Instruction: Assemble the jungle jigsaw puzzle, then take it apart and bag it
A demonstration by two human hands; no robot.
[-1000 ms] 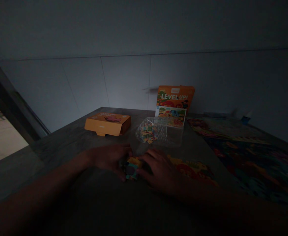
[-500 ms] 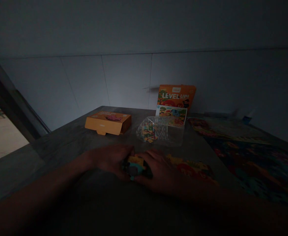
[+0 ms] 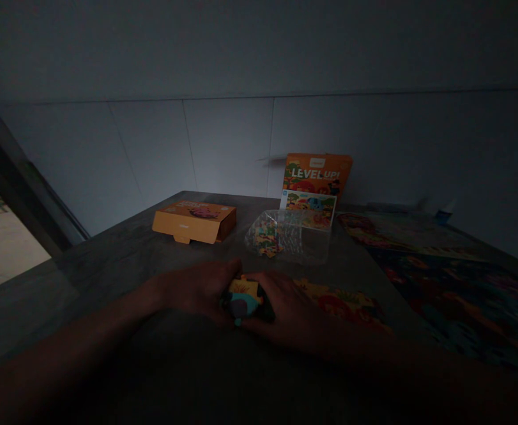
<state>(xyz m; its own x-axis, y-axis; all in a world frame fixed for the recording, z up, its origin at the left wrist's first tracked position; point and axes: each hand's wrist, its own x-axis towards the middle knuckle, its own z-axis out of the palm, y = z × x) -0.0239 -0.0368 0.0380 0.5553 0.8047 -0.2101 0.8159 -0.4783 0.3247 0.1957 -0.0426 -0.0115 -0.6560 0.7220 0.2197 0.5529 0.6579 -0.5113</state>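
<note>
Between my two hands are colourful jigsaw puzzle pieces (image 3: pixel 245 298), yellow on the far side and teal and grey nearer me. My left hand (image 3: pixel 201 289) closes on their left side, its thumb and fingers bent around the edge. From the right, my right hand (image 3: pixel 285 304) curls around the same pieces. How many pieces lie in the grip is too dark to tell. Just right of my right hand, a partly joined puzzle section (image 3: pixel 343 304) with red and yellow shapes lies on the table, partly covered by that hand and forearm.
Beyond my hands lies a clear plastic bag (image 3: pixel 314 245) with loose puzzle pieces (image 3: pixel 266 239). An orange box (image 3: pixel 188 227) with its flap open rests to the left. A "LEVEL UP!" box (image 3: pixel 318 168) and a picture card (image 3: pixel 310 203) lean at the wall. Dark puzzle pictures (image 3: pixel 462 289) spread rightward.
The yellow part of the held pieces shows more plainly, with my fingers shifted slightly around it. Both hands stay in nearly the same place.
</note>
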